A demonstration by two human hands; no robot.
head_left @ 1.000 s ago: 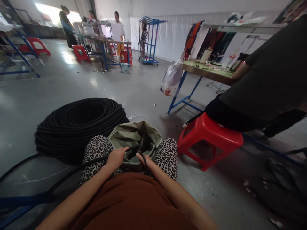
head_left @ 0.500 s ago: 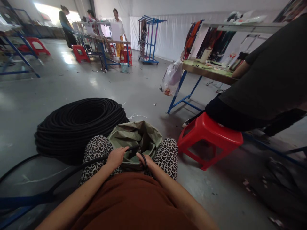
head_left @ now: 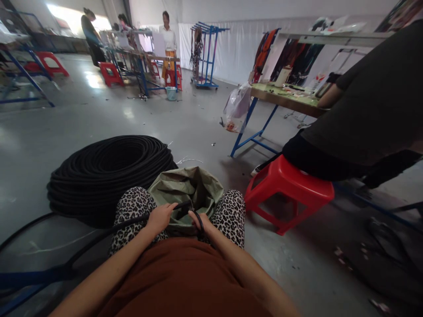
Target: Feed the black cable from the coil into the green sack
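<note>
A black cord [head_left: 127, 223] runs from the lower left across one knee into my left hand [head_left: 161, 217], whose fingers are wrapped round it. The cord's end sticks out past the fingers, over an open green sack [head_left: 206, 187] between my knees. In my right hand [head_left: 202, 221] are black-handled scissors [head_left: 199, 220], their blades at the cord near its end. Whether the blades are apart cannot be made out. A big coil of black cord [head_left: 99, 176] lies on the floor to the left of the sack.
A person in dark clothes [head_left: 373, 97] sits on a red stool [head_left: 291, 189] at the right, by a workbench [head_left: 287, 99] with a plastic bag [head_left: 236, 110] hanging from it. Blue metal bars [head_left: 36, 277] are at the lower left. People stand at far tables.
My hands, the cord and the scissors look nearly the same. The far person in a white top has shifted slightly to the right and stands more upright.
</note>
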